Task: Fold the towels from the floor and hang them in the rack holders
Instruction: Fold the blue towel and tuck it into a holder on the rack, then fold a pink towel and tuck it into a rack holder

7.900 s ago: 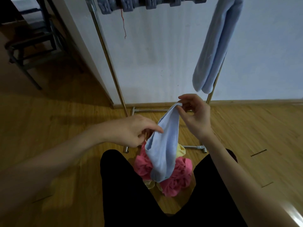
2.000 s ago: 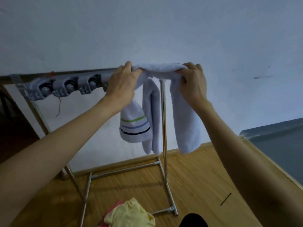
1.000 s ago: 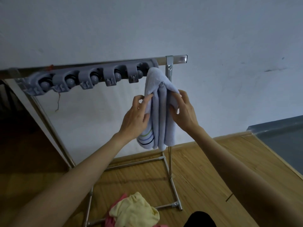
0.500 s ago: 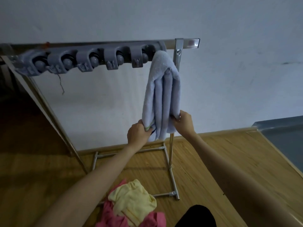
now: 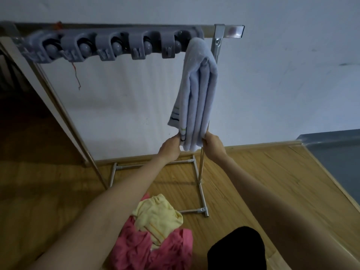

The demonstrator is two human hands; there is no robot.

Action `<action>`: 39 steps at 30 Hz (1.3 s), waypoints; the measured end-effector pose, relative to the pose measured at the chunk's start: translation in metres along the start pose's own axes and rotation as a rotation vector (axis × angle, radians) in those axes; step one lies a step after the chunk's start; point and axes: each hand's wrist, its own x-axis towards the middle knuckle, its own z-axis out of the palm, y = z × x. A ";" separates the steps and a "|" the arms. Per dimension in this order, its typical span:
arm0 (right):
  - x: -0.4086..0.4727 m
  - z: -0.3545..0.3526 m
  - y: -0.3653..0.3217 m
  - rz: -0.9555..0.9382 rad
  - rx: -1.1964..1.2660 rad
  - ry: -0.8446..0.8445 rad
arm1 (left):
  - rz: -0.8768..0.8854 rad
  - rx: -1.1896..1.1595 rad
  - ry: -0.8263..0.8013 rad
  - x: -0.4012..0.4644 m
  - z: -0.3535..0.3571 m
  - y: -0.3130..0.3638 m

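My left hand [image 5: 169, 146] and right hand [image 5: 212, 143] each pinch a bottom corner of the blue towel [image 5: 196, 90] hanging from the rack [image 5: 116, 45].

The room is dim and a bit grainy. The wall [image 5: 272, 84] looks pale blue-gray, and the left side sinks into dark shadow. Straight lines bend near the edges. Nothing shines brightly.
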 end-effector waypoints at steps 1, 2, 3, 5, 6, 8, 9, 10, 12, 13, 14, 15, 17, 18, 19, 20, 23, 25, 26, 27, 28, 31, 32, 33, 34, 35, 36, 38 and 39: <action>-0.004 0.000 0.001 0.007 -0.003 -0.018 | -0.013 -0.007 -0.031 -0.005 0.002 0.000; -0.009 0.001 0.001 0.014 -0.001 -0.039 | -0.020 -0.011 -0.064 -0.012 0.002 -0.001; -0.015 0.001 0.002 0.024 0.006 -0.062 | -0.028 -0.006 -0.099 -0.019 0.003 -0.004; -0.029 0.003 0.004 0.050 0.013 -0.122 | -0.060 0.028 -0.158 -0.038 0.004 -0.011; -0.039 0.006 0.005 0.073 0.000 -0.159 | -0.089 0.042 -0.182 -0.049 0.005 -0.017; -0.060 0.013 0.005 0.123 -0.049 -0.228 | -0.138 0.037 -0.206 -0.074 0.009 -0.029; -0.071 0.018 0.005 0.134 -0.076 -0.254 | -0.158 0.035 -0.208 -0.089 0.010 -0.037; -0.083 0.025 0.004 0.134 -0.098 -0.278 | -0.175 0.044 -0.208 -0.104 0.013 -0.044; -0.107 0.041 0.002 0.146 -0.122 -0.339 | -0.199 0.062 -0.211 -0.137 0.017 -0.060; -0.120 0.051 0.000 0.160 -0.133 -0.384 | -0.214 0.058 -0.218 -0.153 0.020 -0.068; -0.132 0.061 -0.002 0.166 -0.148 -0.432 | -0.233 0.054 -0.224 -0.168 0.023 -0.077; -0.144 0.072 -0.004 0.156 -0.162 -0.479 | -0.253 0.053 -0.229 -0.182 0.027 -0.085; -0.167 0.094 -0.006 0.107 -0.186 -0.568 | -0.300 0.049 -0.247 -0.208 0.035 -0.102; -0.177 0.105 -0.006 0.081 -0.197 -0.605 | -0.328 0.044 -0.263 -0.220 0.041 -0.110; -0.187 0.116 -0.006 0.063 -0.208 -0.638 | -0.357 0.040 -0.277 -0.230 0.046 -0.117; -0.195 0.126 -0.006 0.052 -0.216 -0.666 | -0.377 0.035 -0.286 -0.241 0.052 -0.123; -0.217 0.154 0.000 0.037 -0.226 -0.736 | -0.375 -0.001 -0.275 -0.266 0.071 -0.140; -0.227 0.171 0.006 0.032 -0.207 -0.779 | -0.381 -0.005 -0.281 -0.279 0.087 -0.151; -0.230 0.179 0.008 0.031 -0.194 -0.796 | -0.392 -0.006 -0.296 -0.285 0.095 -0.157; -0.233 0.188 0.011 0.030 -0.181 -0.811 | -0.409 -0.014 -0.323 -0.290 0.104 -0.164; -0.235 0.197 0.014 0.031 -0.171 -0.827 | -0.431 -0.022 -0.359 -0.295 0.112 -0.170; -0.238 0.228 0.022 0.045 -0.155 -0.876 | -0.504 -0.034 -0.445 -0.301 0.135 -0.192; -0.239 0.239 0.024 0.053 -0.153 -0.889 | -0.520 -0.048 -0.467 -0.301 0.142 -0.199; -0.239 0.250 0.027 0.064 -0.153 -0.900 | -0.533 -0.061 -0.489 -0.300 0.149 -0.206; -0.240 0.261 0.029 0.077 -0.149 -0.908 | -0.548 -0.063 -0.508 -0.299 0.156 -0.213; -0.241 0.272 0.031 0.091 -0.143 -0.917 | -0.561 -0.057 -0.525 -0.297 0.162 -0.221; -0.243 0.283 0.034 0.106 -0.139 -0.929 | -0.567 -0.046 -0.540 -0.295 0.168 -0.229; -0.245 0.306 0.040 0.148 -0.133 -0.963 | -0.566 -0.034 -0.564 -0.289 0.182 -0.245; -0.246 0.317 0.044 0.163 -0.133 -0.981 | -0.570 -0.029 -0.573 -0.286 0.189 -0.253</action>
